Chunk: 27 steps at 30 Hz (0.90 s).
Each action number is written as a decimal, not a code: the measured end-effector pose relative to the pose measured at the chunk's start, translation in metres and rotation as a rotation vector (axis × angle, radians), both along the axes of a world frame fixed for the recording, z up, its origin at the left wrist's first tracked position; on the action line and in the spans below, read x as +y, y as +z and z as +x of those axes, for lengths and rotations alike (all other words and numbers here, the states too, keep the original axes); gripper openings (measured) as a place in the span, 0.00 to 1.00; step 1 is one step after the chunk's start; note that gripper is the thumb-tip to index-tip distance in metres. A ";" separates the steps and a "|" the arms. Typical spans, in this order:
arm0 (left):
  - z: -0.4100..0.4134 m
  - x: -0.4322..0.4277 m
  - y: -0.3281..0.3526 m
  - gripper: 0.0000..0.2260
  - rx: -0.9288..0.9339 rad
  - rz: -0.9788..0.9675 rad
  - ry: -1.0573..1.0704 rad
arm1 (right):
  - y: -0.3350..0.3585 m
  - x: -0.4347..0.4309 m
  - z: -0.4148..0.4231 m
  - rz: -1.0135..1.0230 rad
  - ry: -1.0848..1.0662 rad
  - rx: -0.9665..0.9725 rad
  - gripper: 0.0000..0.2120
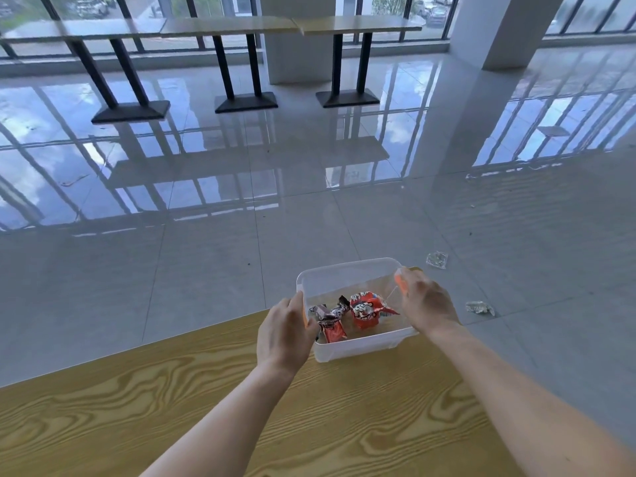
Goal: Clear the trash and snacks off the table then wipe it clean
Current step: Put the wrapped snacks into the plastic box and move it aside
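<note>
A clear plastic box [347,273] with orange side clips stands at the far corner of the wood-grain table [241,407]. Inside it lie a red snack packet [366,309] and a dark red-and-silver wrapped snack [330,321]. My left hand [285,333] grips the box's left side at its clip. My right hand [425,301] grips the right side at the other clip. Both hands hold the box by its rim.
Beyond the table's far edge is a glossy tiled floor. Two crumpled silver wrappers [437,259] [480,308] lie on the floor to the right of the box. High tables with black bases [246,101] and a white pillar [502,29] stand by the windows.
</note>
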State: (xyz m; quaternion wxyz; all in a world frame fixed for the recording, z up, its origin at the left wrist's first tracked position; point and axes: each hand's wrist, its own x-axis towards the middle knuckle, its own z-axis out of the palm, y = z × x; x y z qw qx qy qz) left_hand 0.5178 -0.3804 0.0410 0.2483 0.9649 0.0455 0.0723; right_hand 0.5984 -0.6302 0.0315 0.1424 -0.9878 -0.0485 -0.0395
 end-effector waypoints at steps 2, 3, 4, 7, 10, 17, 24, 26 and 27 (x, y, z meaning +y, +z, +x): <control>-0.001 -0.002 -0.001 0.07 0.002 -0.009 -0.004 | -0.001 0.000 0.002 -0.001 -0.004 0.000 0.12; -0.001 -0.002 -0.001 0.08 0.005 -0.011 -0.004 | -0.002 0.000 0.003 -0.001 -0.005 0.000 0.12; -0.001 -0.001 -0.001 0.08 0.012 -0.009 -0.003 | -0.002 0.001 0.004 -0.001 -0.007 0.002 0.13; 0.003 -0.001 -0.002 0.10 0.029 0.007 -0.003 | 0.000 0.005 0.006 0.013 -0.032 0.013 0.16; 0.002 -0.002 -0.004 0.12 0.023 0.000 -0.012 | 0.002 0.008 0.006 0.013 -0.032 0.021 0.17; 0.006 0.007 -0.001 0.26 0.067 0.000 -0.036 | 0.012 0.007 0.003 0.022 -0.041 0.064 0.15; 0.002 0.015 0.014 0.32 0.083 0.233 -0.059 | 0.029 0.017 -0.013 0.021 -0.047 0.053 0.19; -0.003 0.020 0.018 0.34 0.091 0.256 -0.059 | 0.033 0.024 -0.020 0.019 -0.011 0.047 0.19; -0.007 0.022 0.020 0.35 0.082 0.270 -0.059 | 0.035 0.029 -0.025 0.017 0.014 0.042 0.20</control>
